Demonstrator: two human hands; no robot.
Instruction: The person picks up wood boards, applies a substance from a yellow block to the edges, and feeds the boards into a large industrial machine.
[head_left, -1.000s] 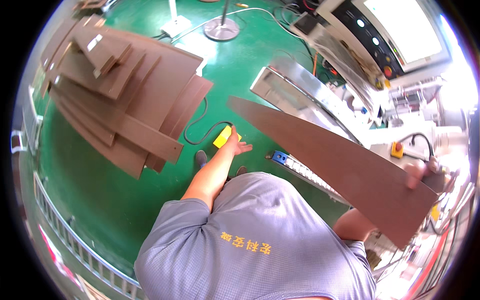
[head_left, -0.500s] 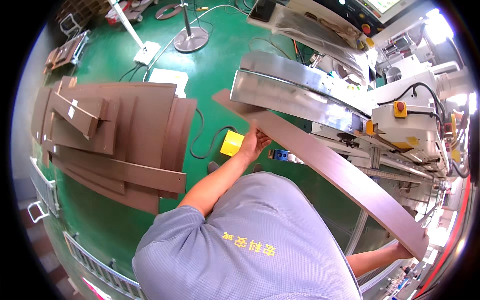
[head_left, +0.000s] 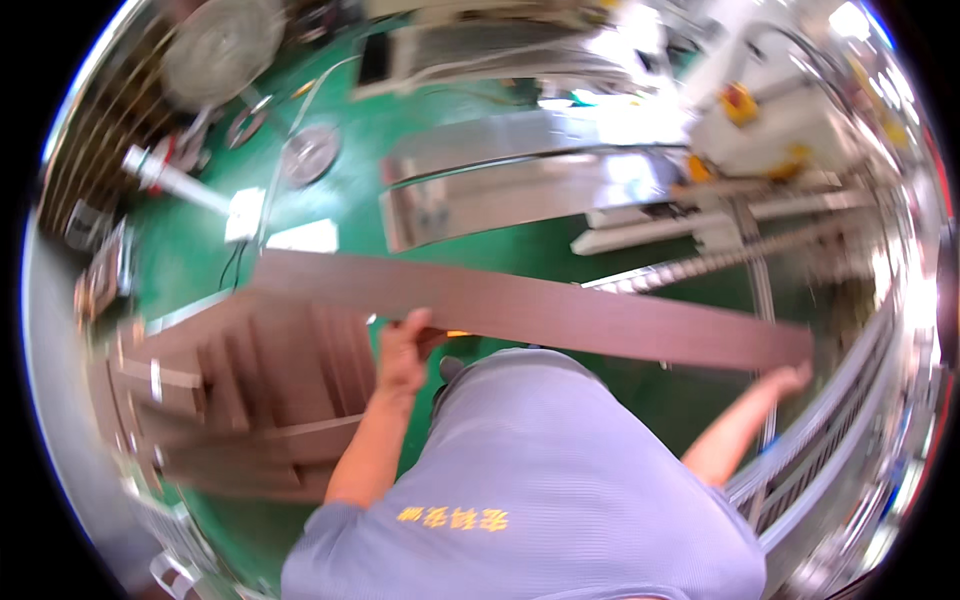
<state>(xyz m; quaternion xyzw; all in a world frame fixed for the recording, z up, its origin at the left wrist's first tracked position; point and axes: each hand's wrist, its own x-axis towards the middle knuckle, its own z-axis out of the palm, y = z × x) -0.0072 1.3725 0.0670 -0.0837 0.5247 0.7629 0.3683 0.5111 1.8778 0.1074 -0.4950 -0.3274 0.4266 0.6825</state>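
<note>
A long brown board [head_left: 540, 305] spans the view in front of my body, its left end a little farther off than its right. My left hand [head_left: 404, 352] grips its near edge left of the middle, thumb up against the face and fingers partly hidden below. At the right end, my right hand [head_left: 785, 380] holds the near corner; its fingers are blurred. The board's left end overlaps, in the picture, a stack of brown boards [head_left: 310, 380] low on the left. Motion smears much of the picture.
A machine with a flat metal table [head_left: 500, 200] stands ahead, with a yellow switch box [head_left: 738, 103] on its housing. A grey railing [head_left: 820, 420] runs at the right. On the green floor [head_left: 350, 215] are a round metal stand base [head_left: 311, 155] and cables.
The board has swung from a steep slant to nearly crosswise, away from the metal table, its left end now over the stack. Both hands keep hold, and the view has turned.
</note>
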